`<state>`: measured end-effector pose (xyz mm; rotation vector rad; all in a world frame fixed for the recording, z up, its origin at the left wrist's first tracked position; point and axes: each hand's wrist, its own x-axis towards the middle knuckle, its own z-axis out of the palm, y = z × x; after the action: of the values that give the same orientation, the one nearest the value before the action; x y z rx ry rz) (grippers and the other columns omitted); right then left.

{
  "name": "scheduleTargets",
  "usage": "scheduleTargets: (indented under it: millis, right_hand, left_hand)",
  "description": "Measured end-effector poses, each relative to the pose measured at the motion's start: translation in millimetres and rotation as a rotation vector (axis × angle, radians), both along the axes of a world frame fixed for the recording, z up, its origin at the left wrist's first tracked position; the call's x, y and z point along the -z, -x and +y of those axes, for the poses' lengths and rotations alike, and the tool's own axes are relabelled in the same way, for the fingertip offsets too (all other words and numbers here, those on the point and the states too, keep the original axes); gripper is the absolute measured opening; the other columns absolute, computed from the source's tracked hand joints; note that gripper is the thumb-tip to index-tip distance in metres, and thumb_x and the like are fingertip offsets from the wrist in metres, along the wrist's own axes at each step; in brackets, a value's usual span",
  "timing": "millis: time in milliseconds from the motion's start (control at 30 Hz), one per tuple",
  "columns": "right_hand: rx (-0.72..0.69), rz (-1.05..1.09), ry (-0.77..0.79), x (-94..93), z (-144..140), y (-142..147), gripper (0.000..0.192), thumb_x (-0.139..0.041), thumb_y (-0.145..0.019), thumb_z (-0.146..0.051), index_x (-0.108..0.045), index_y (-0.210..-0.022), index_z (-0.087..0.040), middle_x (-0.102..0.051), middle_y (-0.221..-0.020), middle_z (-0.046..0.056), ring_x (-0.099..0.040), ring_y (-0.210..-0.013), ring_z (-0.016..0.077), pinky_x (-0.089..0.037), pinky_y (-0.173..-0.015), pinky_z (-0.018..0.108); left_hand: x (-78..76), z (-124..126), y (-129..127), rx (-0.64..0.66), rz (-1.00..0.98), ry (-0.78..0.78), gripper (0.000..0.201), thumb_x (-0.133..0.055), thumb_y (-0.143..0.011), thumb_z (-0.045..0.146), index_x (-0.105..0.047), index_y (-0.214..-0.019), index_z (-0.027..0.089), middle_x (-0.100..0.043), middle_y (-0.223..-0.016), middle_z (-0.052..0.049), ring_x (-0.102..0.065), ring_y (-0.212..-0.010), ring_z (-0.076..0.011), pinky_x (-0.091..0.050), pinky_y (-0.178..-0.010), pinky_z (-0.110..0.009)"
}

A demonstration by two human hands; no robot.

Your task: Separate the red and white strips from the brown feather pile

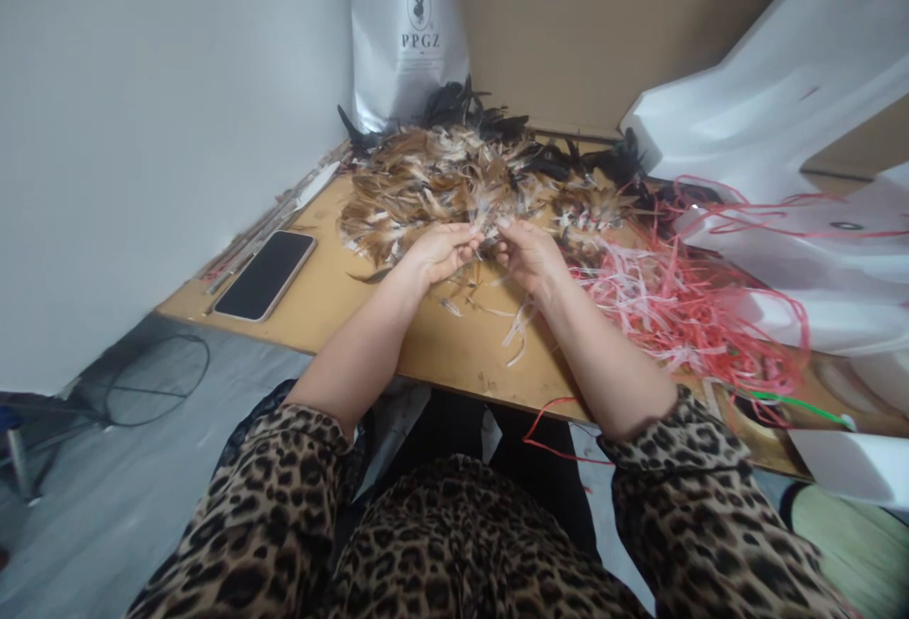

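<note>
My left hand (pixel 452 252) and my right hand (pixel 526 255) meet close together over the wooden table (pixel 341 311). Both are closed in a pinch on a small bunch of pale brown feathers (pixel 490 201) that fans up between the fingertips. Behind them spreads a large pile of brown and cream feathers (pixel 404 174), with black feathers (pixel 461 106) along its back edge. A white strip (pixel 520 327) hangs below my right hand. Small loose feathers (pixel 454 302) lie on the wood just in front of the hands.
A phone (pixel 265 275) lies at the left, by thin sticks along the wall. Tangled red and white plastic strips (pixel 682 307) heap up at the right. A silvery printed bag (pixel 408 42) stands at the back, and white sheeting (pixel 774 98) covers the right side.
</note>
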<state>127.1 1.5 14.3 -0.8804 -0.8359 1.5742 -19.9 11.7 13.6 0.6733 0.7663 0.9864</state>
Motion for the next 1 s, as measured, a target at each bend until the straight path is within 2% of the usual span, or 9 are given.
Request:
scheduleTargets:
  millis: [300,567,867,1000]
  right_hand:
    - [0.037,-0.053,-0.027,0.8,-1.2,3.8,0.038,-0.083,-0.044,-0.032,-0.053,-0.06,-0.014,-0.053,-0.05,-0.006,-0.042,-0.041,0.0013,-0.032,-0.036,0.013]
    - [0.011,-0.096,-0.042,0.1,-3.2,4.8,0.03,-0.079,-0.052,-0.028,-0.053,-0.059,-0.014,-0.054,-0.048,-0.004,-0.041,-0.04,0.0015,-0.033,-0.036,0.012]
    - [0.053,-0.132,-0.062,2.8,-1.6,3.3,0.029,-0.076,-0.057,-0.029,-0.051,-0.054,-0.014,-0.051,-0.044,-0.004,-0.041,-0.037,0.0024,-0.031,-0.034,0.013]
    - [0.025,-0.114,-0.037,1.5,-1.0,1.5,0.031,-0.076,-0.055,-0.031,-0.051,-0.054,-0.014,-0.051,-0.044,-0.004,-0.039,-0.036,0.0019,-0.028,-0.032,0.013]
  left_hand:
    - [4.0,-1.2,-1.2,0.078,0.01,-0.024,0.006,-0.052,-0.079,0.003,-0.056,-0.077,0.007,-0.06,-0.06,-0.001,-0.053,-0.045,-0.0013,-0.039,-0.043,-0.009]
    - [6.2,-2.3,-0.2,0.113,0.06,-0.115,0.002,-0.059,-0.076,0.007,-0.06,-0.075,0.006,-0.06,-0.062,-0.001,-0.052,-0.047,-0.0007,-0.038,-0.044,-0.009]
    - [4.9,-5.1,-5.2,0.031,0.35,-0.272,0.009,-0.065,-0.073,0.017,-0.064,-0.073,0.008,-0.062,-0.062,-0.002,-0.051,-0.047,-0.0018,-0.038,-0.045,-0.012]
    - [6.1,-4.9,-6.0,-0.006,0.398,-0.297,0.007,-0.064,-0.074,0.017,-0.063,-0.073,0.009,-0.061,-0.062,-0.001,-0.052,-0.047,-0.0023,-0.037,-0.043,-0.012]
